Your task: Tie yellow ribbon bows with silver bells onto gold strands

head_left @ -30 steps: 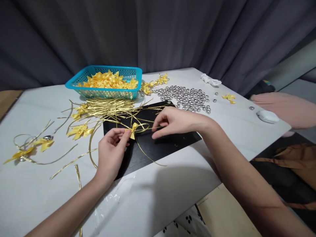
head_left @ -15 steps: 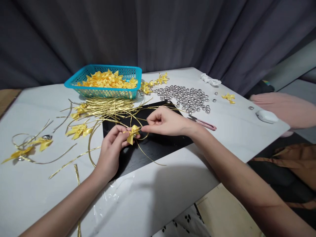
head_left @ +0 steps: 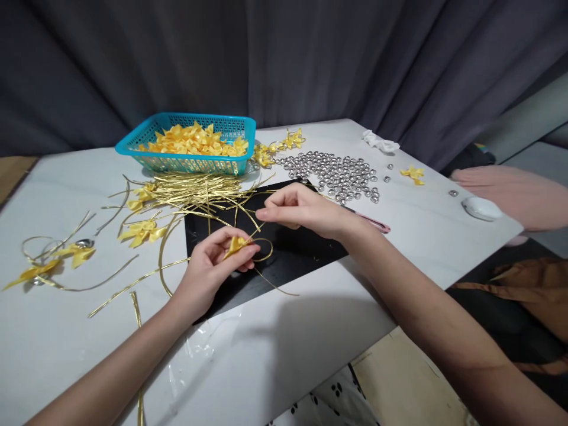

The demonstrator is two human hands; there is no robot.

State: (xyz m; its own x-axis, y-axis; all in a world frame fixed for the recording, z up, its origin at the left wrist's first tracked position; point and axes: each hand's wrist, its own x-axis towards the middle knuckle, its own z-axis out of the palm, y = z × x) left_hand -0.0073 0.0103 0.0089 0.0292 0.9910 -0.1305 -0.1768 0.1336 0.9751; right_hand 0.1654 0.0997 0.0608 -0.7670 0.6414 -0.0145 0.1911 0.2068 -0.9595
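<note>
Head view: left hand [head_left: 203, 273] clamped on one yellow bow [head_left: 235, 245], right hand [head_left: 304, 207] pinched together nearby.

1. The left hand [head_left: 213, 260] is bare, with slim fingers and a short, smooth thumbnail [head_left: 252, 249].
2. The right hand [head_left: 306, 208] is bare too, its thumbnail [head_left: 261, 212] short and rounded.
3. The left forearm [head_left: 119, 361] and right forearm [head_left: 412, 290] are slender and uncovered to the near picture edge.
4. White fabric [head_left: 331, 402] with black spots shows at the near edge; whether it is worn is unclear.
</note>
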